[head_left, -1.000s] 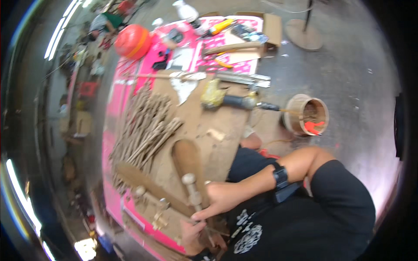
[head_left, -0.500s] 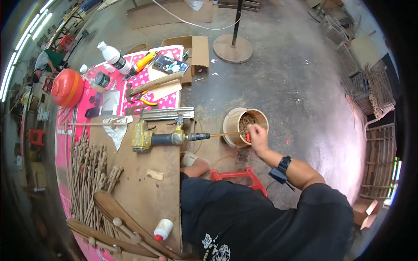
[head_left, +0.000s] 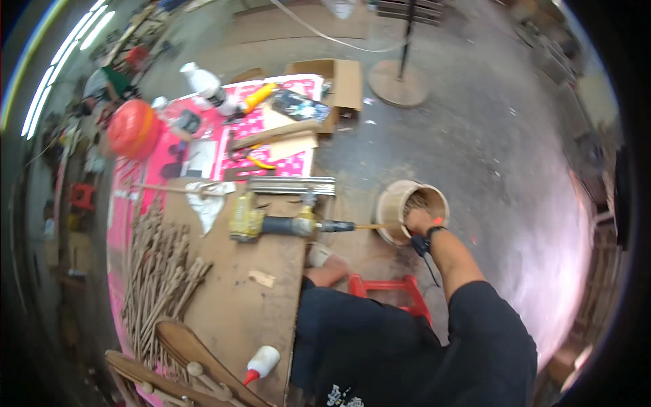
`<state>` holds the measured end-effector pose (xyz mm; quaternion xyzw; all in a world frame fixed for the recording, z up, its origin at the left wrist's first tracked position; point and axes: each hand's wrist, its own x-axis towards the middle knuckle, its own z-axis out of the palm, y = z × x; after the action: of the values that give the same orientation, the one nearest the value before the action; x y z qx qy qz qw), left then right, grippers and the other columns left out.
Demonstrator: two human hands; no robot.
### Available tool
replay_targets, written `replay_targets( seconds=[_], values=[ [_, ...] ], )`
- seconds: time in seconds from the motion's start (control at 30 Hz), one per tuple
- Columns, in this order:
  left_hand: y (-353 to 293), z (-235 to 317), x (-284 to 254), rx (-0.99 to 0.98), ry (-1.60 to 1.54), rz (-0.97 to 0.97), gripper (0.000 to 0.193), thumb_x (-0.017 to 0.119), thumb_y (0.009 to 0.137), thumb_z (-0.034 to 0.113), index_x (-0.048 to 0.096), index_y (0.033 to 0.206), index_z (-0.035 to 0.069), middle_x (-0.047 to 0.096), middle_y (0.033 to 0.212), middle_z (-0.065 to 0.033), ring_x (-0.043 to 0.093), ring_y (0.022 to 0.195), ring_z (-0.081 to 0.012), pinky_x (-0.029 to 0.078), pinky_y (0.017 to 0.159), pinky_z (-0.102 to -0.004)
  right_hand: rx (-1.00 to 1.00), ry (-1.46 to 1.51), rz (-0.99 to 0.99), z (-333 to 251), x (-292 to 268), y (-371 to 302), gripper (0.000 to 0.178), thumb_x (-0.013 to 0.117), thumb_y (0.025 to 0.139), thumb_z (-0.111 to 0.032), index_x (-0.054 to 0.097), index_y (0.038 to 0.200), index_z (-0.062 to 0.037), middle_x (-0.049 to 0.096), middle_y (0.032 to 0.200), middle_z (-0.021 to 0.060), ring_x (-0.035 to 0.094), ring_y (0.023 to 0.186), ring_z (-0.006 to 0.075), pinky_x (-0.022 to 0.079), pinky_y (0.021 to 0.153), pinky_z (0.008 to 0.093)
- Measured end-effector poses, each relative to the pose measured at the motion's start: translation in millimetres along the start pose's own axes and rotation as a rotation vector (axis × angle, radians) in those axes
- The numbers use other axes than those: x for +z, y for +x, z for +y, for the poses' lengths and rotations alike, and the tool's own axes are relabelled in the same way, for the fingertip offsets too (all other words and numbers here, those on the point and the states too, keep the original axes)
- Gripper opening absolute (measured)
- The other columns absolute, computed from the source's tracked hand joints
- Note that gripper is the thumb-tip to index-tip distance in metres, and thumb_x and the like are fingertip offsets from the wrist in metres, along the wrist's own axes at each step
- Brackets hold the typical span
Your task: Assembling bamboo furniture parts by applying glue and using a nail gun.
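My right hand point(head_left: 420, 221) is down in the mouth of a round, light-coloured bucket point(head_left: 388, 203) beside the bench. Its fingers are hidden inside, next to small brown pieces point(head_left: 416, 201). Something small and orange-red point(head_left: 438, 221) shows beside the hand; whether I hold it cannot be made out. Lying on the bench, a yellow-and-black nail gun point(head_left: 278, 225) points its nose toward the bucket, with a thin yellowish hose or rod point(head_left: 369, 226) running from it to the bucket's side. My left hand is out of the picture.
Thin turned wooden sticks point(head_left: 159, 271) are heaped on the bench, near curved wooden parts point(head_left: 190, 339) and a white glue bottle with a red tip point(head_left: 266, 359). Behind lie a hammer point(head_left: 278, 132), metal strips point(head_left: 291, 184) and bottles point(head_left: 203, 81). A red stool point(head_left: 390, 288) stands below the bucket.
My right hand has gone from above the bucket's rim deeper into its mouth. The whole view has shifted, and things appear farther right and blurred.
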<state>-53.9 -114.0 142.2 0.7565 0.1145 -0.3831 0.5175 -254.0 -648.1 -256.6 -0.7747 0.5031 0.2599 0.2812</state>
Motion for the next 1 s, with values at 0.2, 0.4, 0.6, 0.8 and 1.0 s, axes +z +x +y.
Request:
replay_targets(
  seconds=[0.2,0.4,0.6,0.8,1.0],
  values=[
    [-15.1,-4.6,-6.3,-0.026,-0.038,0.032,0.065,0.088,0.077,0.004,0.059,0.133,-0.008,0.07,0.122,-0.0162,0.07,0.11,-0.0251,0.057,0.094,-0.0391,-0.006,-0.039,-0.095,13.3,35.6,33.4,0.037,0.061,0.091,-0.018,0.075,0.119,0.0007,0.067,0.132,0.0266,0.063,0.127,0.0407,0.051,0.106,0.0483],
    [-33.7,-14.1,-4.9,-0.03,-0.07,0.071,0.064,0.088,0.077,0.004,0.059,0.133,-0.008,0.071,0.122,-0.0162,0.07,0.11,-0.0252,0.057,0.094,-0.0392,-0.103,-0.273,0.005,2.4,32.1,19.5,0.039,0.063,0.091,-0.02,0.074,0.121,0.0018,0.065,0.137,0.0248,0.058,0.132,0.043,0.046,0.112,0.0474],
    [-38.8,-20.0,-2.6,-0.041,-0.053,0.046,0.064,0.088,0.077,0.004,0.059,0.133,-0.008,0.071,0.121,-0.0162,0.07,0.11,-0.0252,0.057,0.094,-0.0392,0.106,-0.031,0.135,6.3,19.2,-4.0,0.034,0.062,0.093,-0.019,0.074,0.114,0.0055,0.072,0.121,0.0248,0.065,0.12,0.0416,0.052,0.102,0.0482],
    [-37.5,-26.0,8.6,-0.001,-0.035,0.067,0.063,0.088,0.077,0.004,0.06,0.132,-0.008,0.071,0.121,-0.0162,0.071,0.109,-0.0252,0.057,0.094,-0.0393,-0.112,0.507,0.561,17.2,7.4,-17.4,0.015,0.064,0.092,-0.016,0.07,0.099,-0.0052,0.072,0.098,0.0236,0.068,0.097,0.0449,0.055,0.084,0.0512],
    [-15.4,-14.2,10.2,0.003,0.022,-0.013,0.062,0.087,0.077,0.004,0.06,0.132,-0.008,0.071,0.12,-0.0162,0.071,0.109,-0.0253,0.057,0.094,-0.0394,0.054,0.789,0.563,60.1,13.8,-26.2,0.03,0.07,0.087,-0.003,0.067,0.117,-0.0041,0.072,0.088,0.0069,0.07,0.084,0.0167,0.057,0.078,0.0344]
  ],
)
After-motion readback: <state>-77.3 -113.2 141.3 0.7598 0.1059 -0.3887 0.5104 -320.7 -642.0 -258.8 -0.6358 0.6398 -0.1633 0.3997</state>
